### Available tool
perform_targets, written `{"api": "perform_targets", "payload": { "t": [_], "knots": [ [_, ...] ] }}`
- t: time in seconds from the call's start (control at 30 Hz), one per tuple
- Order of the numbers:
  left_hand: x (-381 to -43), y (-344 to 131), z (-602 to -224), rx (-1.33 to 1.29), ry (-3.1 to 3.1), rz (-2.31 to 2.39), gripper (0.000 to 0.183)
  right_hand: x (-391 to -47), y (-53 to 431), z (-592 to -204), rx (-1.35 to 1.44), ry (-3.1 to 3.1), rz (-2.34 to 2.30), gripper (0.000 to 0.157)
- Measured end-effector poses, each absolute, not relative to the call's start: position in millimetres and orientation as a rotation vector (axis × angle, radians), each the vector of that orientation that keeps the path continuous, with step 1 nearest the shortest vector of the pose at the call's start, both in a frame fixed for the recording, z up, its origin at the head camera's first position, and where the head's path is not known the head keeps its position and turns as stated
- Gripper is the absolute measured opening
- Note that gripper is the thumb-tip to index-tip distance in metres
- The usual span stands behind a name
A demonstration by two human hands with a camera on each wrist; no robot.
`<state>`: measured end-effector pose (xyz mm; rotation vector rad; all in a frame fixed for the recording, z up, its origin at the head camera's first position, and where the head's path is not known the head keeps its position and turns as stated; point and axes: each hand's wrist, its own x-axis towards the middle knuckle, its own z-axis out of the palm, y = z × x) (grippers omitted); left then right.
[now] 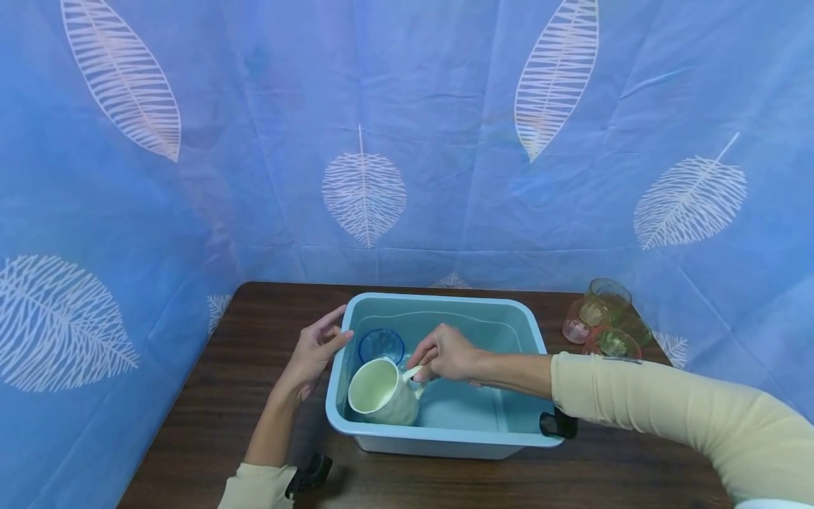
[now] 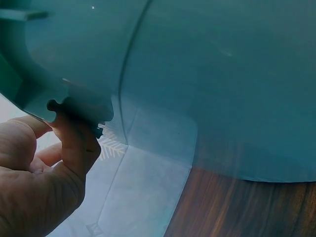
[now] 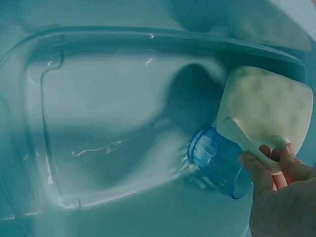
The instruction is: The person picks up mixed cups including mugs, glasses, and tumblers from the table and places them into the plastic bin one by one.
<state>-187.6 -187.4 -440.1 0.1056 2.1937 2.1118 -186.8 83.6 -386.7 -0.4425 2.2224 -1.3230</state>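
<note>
A light blue plastic basin [image 1: 445,445] stands on the table. My right hand [image 1: 448,353] reaches into it and pinches the handle of a pale green mug [image 1: 394,404]. The mug is tilted, with its mouth facing up and to the left in the head view. Beside it in the basin a clear blue glass [image 3: 217,158] lies on its side, partly behind the mug and fingers in the right wrist view. At the basin's left end my left hand [image 1: 318,346] grips the rim, its curled fingers [image 2: 74,148] under the edge in the left wrist view.
Several coloured glasses, among them an amber glass [image 1: 608,293] and a pink glass [image 1: 577,325], stand close together on the right of the dark wooden table [image 1: 216,396], beyond the right forearm. A blue cloth [image 1: 432,184] with white leaves hangs behind the table.
</note>
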Motion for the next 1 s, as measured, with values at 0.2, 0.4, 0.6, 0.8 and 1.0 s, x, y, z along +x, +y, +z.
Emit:
{"api": "perform_targets", "payload": {
  "t": [0.2, 0.4, 0.6, 0.8, 1.0],
  "knots": [
    [-187, -188, -442, 0.118, 2.197, 2.111, 0.060, -187, 81, -391, -0.467, 2.249, -1.278, 0.015],
    [-186, -187, -442, 0.111, 2.186, 2.111, 0.059, -188, 79, -397, -0.483, 2.253, -1.234, 0.014],
    [-187, -187, -441, 0.109, 2.200, 2.103, 0.059, -192, 83, -398, -0.541, 2.278, -1.141, 0.014],
    [-188, -188, -439, 0.115, 2.206, 2.106, 0.059, -197, 89, -392, -0.778, 2.382, -0.900, 0.016],
    [-188, -188, -440, 0.099, 2.203, 2.106, 0.060, -195, 90, -392, -0.949, 2.494, -0.592, 0.015]
  ]
}}
